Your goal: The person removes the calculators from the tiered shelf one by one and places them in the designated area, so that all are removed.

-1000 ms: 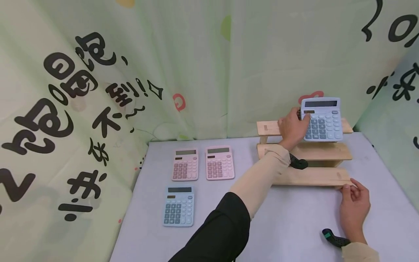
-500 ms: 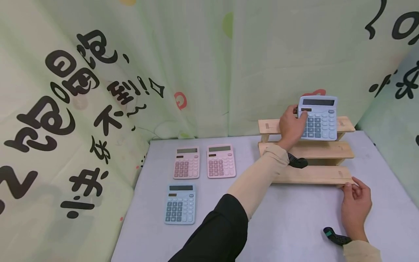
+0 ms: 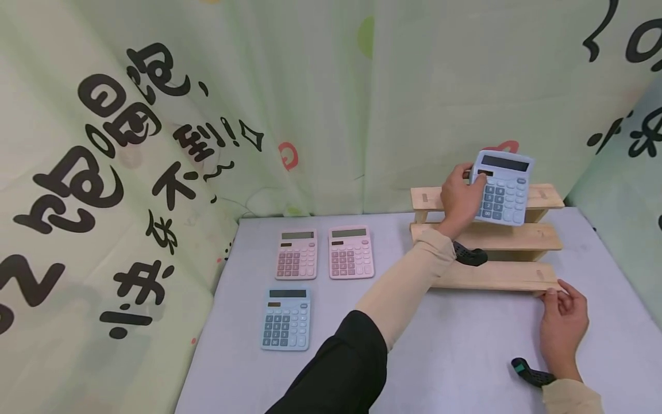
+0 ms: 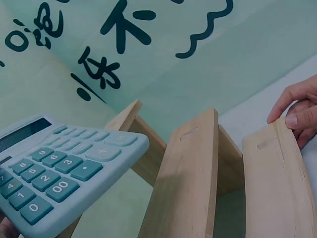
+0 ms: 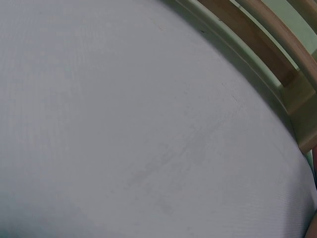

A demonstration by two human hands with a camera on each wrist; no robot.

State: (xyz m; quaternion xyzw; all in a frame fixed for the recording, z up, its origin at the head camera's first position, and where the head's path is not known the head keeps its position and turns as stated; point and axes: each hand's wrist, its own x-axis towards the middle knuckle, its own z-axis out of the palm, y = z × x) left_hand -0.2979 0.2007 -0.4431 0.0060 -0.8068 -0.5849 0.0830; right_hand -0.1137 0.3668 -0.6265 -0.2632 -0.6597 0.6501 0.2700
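My left hand (image 3: 462,198) grips a light blue calculator (image 3: 504,190) by its left edge, thumb on the front face near the solar strip. The calculator is tilted a little clockwise, in front of the top tier of a three-tier wooden stand (image 3: 496,276). In the left wrist view the calculator's keypad (image 4: 59,173) shows close up; most of the left hand is hidden there. My right hand (image 3: 564,328) pinches the front right corner of the lowest tier. The left wrist view also shows the right hand (image 4: 302,111) with thumb and fingers on that board's end.
Two pink calculators, a left one (image 3: 297,255) and a right one (image 3: 351,252), lie side by side on the white-covered table (image 3: 439,356). Another light blue calculator (image 3: 286,319) lies nearer. A printed curtain (image 3: 310,115) hangs behind and beside the table.
The calculator in my left hand has shifted slightly left relative to the stand and turned a little clockwise. My right hand stays at the stand's corner. The head view has shifted slightly.
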